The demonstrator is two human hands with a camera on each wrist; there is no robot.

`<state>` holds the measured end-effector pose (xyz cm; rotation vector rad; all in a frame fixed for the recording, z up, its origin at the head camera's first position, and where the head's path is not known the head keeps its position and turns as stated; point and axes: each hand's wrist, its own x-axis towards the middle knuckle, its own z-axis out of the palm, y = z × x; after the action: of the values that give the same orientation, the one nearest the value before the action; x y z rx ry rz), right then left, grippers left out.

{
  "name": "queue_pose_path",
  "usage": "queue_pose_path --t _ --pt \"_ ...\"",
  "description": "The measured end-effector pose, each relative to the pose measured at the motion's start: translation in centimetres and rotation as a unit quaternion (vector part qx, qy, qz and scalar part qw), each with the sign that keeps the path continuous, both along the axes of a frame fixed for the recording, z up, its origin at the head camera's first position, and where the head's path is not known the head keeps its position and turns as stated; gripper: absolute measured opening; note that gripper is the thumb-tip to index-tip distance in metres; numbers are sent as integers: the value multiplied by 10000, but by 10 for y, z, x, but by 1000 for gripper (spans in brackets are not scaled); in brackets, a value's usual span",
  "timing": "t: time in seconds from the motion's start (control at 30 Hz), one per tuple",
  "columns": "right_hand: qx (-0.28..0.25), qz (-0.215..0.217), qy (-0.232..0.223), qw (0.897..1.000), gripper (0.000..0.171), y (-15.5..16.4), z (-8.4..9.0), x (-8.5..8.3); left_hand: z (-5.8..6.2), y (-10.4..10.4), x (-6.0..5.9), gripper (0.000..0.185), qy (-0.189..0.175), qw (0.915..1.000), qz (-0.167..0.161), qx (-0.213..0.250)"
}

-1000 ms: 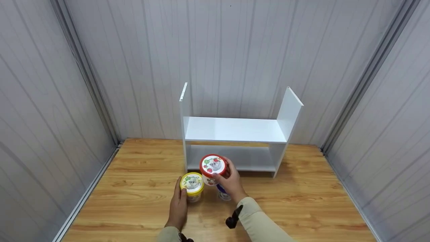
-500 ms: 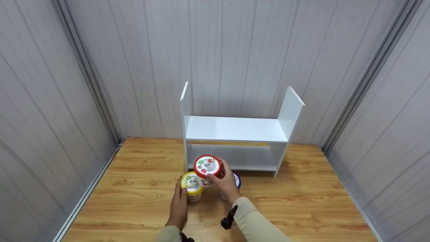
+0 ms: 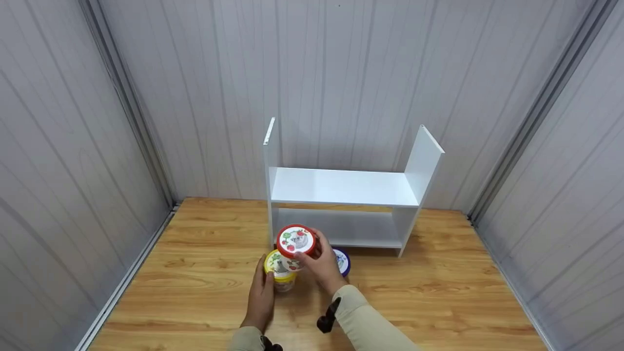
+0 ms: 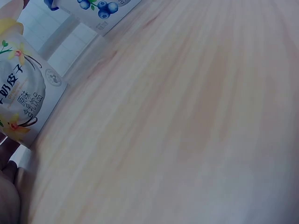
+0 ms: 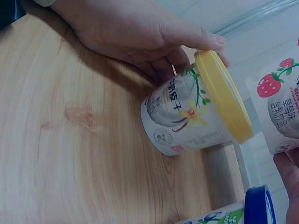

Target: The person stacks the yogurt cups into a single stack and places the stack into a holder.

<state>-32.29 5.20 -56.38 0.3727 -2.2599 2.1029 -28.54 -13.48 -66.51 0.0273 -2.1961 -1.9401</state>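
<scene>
My left hand (image 3: 259,297) grips a yellow-lidded milk-dessert tub (image 3: 284,285) by its side, fingers on one side and thumb on the other. In the right wrist view that tub (image 5: 187,112) stands with its base on the tabletop. Raised just above it, a red-lidded strawberry tub (image 3: 296,240) is held by my right hand (image 3: 325,265), its lid tipped toward me. In the head view it overlaps the yellow lid. A blue-lidded blueberry tub (image 3: 343,262) stands behind my right hand, partly hidden; its printed side (image 4: 103,9) shows in the left wrist view.
Just beyond the tubs stands a white two-tier shelf (image 3: 341,187) with tall side panels. Pale panelled walls (image 3: 341,83) enclose the wooden table (image 3: 204,243) at the back and both sides.
My right hand has carried the strawberry tub left, so it now overlaps the yellow lid, and more of the blue-lidded tub shows. My left hand keeps its grip in almost the same place.
</scene>
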Motion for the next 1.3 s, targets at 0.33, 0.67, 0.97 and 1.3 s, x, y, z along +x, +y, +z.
queue_pose_path --t 0.33,0.67,0.97,1.3 --pt "116 30 -179 9998 92 -13 0 3 2 0 -1 64 -194 9998 3 42" --pt "288 -32 -134 9995 91 -24 -1 3 3 -2 -1 63 -131 9998 25 -146" --pt "350 -71 -157 9992 91 -27 -3 5 2 0 1 62 2 9998 24 -187" --pt "395 -80 -9 9992 90 -30 -6 7 2 1 0 64 -125 9996 42 -236"
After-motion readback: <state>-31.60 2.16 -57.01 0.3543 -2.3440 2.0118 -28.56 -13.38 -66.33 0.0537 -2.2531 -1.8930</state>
